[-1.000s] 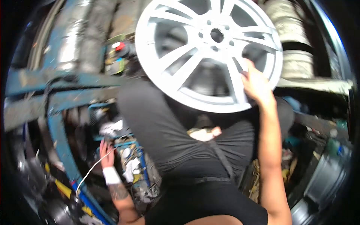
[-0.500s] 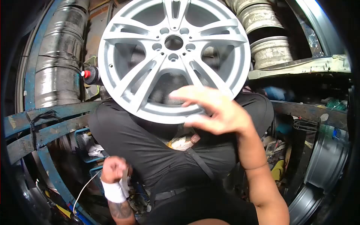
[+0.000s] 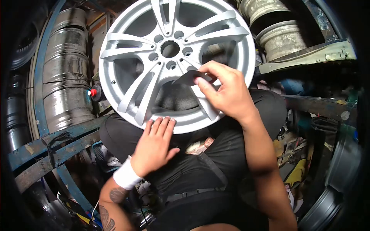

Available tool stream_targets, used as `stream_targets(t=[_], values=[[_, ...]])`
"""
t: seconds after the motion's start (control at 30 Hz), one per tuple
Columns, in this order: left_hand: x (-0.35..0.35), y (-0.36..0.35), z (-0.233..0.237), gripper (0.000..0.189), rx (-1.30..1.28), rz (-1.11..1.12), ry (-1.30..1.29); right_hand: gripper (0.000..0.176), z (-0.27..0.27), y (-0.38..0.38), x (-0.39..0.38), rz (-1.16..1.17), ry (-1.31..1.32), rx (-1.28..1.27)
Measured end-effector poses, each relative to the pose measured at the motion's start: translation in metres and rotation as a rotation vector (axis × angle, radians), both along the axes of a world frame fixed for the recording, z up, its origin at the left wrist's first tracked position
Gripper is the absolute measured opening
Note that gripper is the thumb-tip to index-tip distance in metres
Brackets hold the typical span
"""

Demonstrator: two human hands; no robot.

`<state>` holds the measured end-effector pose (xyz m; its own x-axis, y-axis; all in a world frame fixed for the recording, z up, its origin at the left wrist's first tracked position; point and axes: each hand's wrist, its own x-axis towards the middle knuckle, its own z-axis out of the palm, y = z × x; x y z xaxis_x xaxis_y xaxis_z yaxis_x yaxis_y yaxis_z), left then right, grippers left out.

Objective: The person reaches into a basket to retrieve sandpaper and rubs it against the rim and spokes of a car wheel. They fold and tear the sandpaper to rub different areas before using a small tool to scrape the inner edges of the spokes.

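Observation:
A silver alloy wheel [image 3: 169, 125] with paired spokes lies face up across the person's black-clad legs. My right hand [image 3: 229, 90] pinches a thin dark sheet [image 3: 187, 78] between thumb and fingers, over the lower right spokes. The sheet's far edge reaches toward the gap between spokes. At the wheel's near rim, my left hand [image 3: 156, 146] rests its fingertips on the edge, fingers stretched and thumb apart, holding nothing. A white band [image 3: 126, 175] wraps the left wrist.
Stacked metal rims [image 3: 67, 73] stand at the left, with more stacked rims [image 3: 283, 40] at the upper right. Worn blue metal bars [image 3: 61, 140] cross the left side. A black bottle with a red cap [image 3: 93, 92] is beside the wheel. Grey rims [image 3: 341, 165] lie at the lower right.
My left hand has come up from the lower left onto the wheel's near rim and opened. My right hand has moved up and now holds the dark sheet. The wheel appears slightly turned.

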<state>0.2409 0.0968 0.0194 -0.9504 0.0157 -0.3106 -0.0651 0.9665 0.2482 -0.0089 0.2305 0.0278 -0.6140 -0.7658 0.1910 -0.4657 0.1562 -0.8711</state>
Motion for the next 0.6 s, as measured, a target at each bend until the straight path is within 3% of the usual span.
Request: stream_targets(t=[0.03,0.13,0.2,0.33,0.43,0.47,0.5,0.6], values=[[0.008,0.017,-0.008,0.096,-0.019,0.108,-0.062,0.020,-0.010,-0.004,0.001,0.052,0.036,-0.024],[0.014,0.067,-0.029,0.098,0.011,0.399,0.039,0.020,-0.009,-0.009,0.011,0.150,0.024,0.086],[0.001,0.098,-0.035,0.099,0.046,0.473,0.070,0.020,-0.017,-0.012,0.019,0.208,0.043,0.082],[-0.010,0.124,-0.036,0.096,0.181,0.393,0.175,0.021,-0.026,-0.013,0.030,0.318,0.040,0.152],[0.017,0.091,-0.030,0.084,0.056,0.312,0.133,0.023,-0.023,-0.005,0.032,0.295,0.101,0.194],[0.027,0.080,-0.027,0.082,0.021,0.297,0.112,0.026,-0.021,0.000,0.033,0.274,0.107,0.201],[0.035,0.069,-0.021,0.081,-0.013,0.306,0.090,0.042,-0.018,0.007,0.033,0.275,0.042,0.199],[0.051,0.042,-0.010,0.076,-0.129,0.372,0.082,0.052,-0.015,0.029,0.045,0.317,0.344,0.044]])
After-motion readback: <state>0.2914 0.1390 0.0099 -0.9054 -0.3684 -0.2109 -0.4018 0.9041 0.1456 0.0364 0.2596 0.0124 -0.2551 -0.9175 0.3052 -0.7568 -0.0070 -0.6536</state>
